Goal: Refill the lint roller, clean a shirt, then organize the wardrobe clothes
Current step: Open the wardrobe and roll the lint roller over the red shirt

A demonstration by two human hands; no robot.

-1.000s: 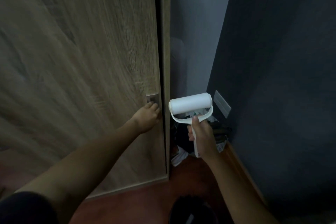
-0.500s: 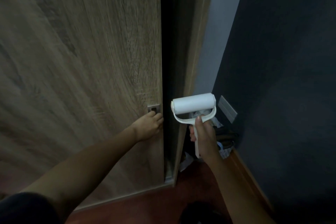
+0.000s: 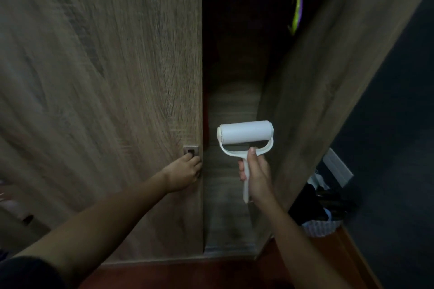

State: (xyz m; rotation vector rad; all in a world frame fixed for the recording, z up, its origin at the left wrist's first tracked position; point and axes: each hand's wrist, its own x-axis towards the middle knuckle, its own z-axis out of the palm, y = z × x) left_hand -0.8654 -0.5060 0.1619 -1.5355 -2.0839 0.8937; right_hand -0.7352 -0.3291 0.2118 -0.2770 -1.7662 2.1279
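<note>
At the wardrobe door (image 3: 117,101), my left hand (image 3: 185,172) hooks its edge; my right hand (image 3: 257,176) clenches the light, rigid lint roller (image 3: 245,135) by its handle.

two hands: left hand (image 3: 185,172), right hand (image 3: 257,176). one lint roller (image 3: 245,138). one door (image 3: 101,101) with one metal pull (image 3: 190,149). one wall plate (image 3: 337,170). one basket (image 3: 320,227).
</note>
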